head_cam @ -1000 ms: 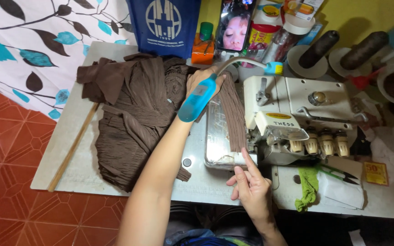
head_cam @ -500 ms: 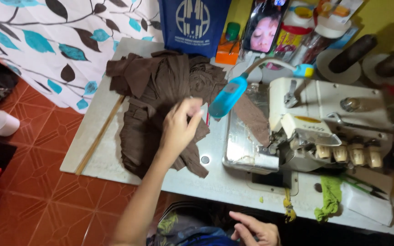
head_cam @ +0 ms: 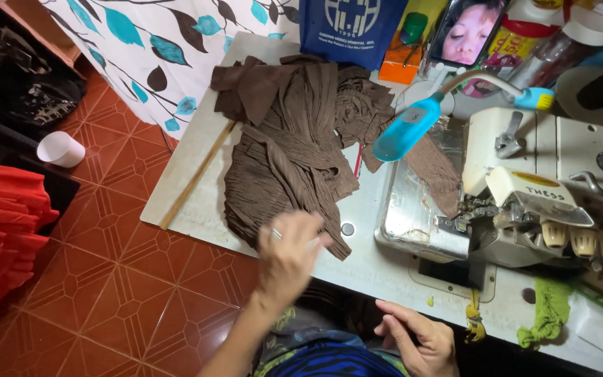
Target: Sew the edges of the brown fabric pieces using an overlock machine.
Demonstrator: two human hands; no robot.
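At the near edge of the white sewing table, I read the left hand as hovering over the lower hem of the crumpled brown pleated garment. The bulk of that cloth lies toward twelve o'clock from the hand. Its long axis runs roughly from seven o'clock up to one o'clock, ending beside the grey-white overlock sewing machine. The left hand is plainly the nearer of the two. Its fingers are loosely curled and blurred, with a ring showing, and I cannot tell whether they pinch the hem or merely pass above it. The right hand sits low at five o'clock from the left, just below the table edge over the lap, fingers relaxed and spread, holding nothing that I can see.

A long wooden stick lies along the table's left edge, at ten o'clock from the left hand. A blue flexible lamp head hangs over the cloth's right part (hiding a strip of it). The machine's right side is cut off by the frame, and the needle area is too dark to make out.
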